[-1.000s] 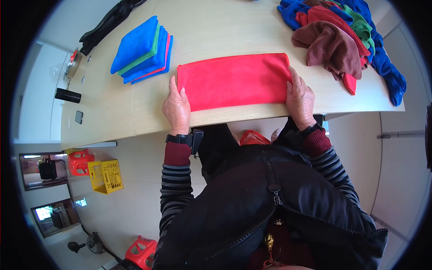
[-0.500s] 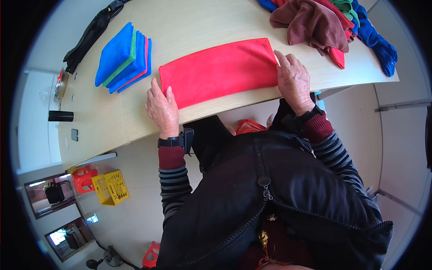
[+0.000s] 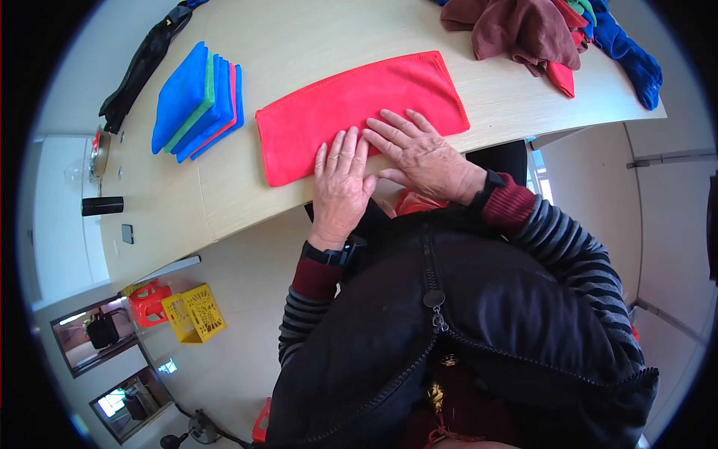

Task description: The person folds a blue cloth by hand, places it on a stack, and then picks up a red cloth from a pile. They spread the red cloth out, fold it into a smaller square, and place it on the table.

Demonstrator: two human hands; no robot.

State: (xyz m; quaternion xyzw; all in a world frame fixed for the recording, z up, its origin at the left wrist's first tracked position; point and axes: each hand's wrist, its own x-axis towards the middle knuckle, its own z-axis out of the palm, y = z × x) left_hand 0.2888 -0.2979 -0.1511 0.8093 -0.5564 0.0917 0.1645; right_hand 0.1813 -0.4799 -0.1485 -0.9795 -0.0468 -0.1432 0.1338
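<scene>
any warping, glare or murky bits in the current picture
Head view: fisheye bends the table's front edge into a curve and the corners go black; head view: a small patch at lower left is blown out; head view: the black jacket sinks into shade, while the cloth is sharp enough to show its stitched edge.

Fingers (image 3: 345, 152) hide part of the rectangular red fabric cloth (image 3: 336, 108); the crumpled multicoloured cloth heap (image 3: 520, 34) is cut off far right.

no readable lettering, no legible numbers, no labels or signs discernible
</scene>
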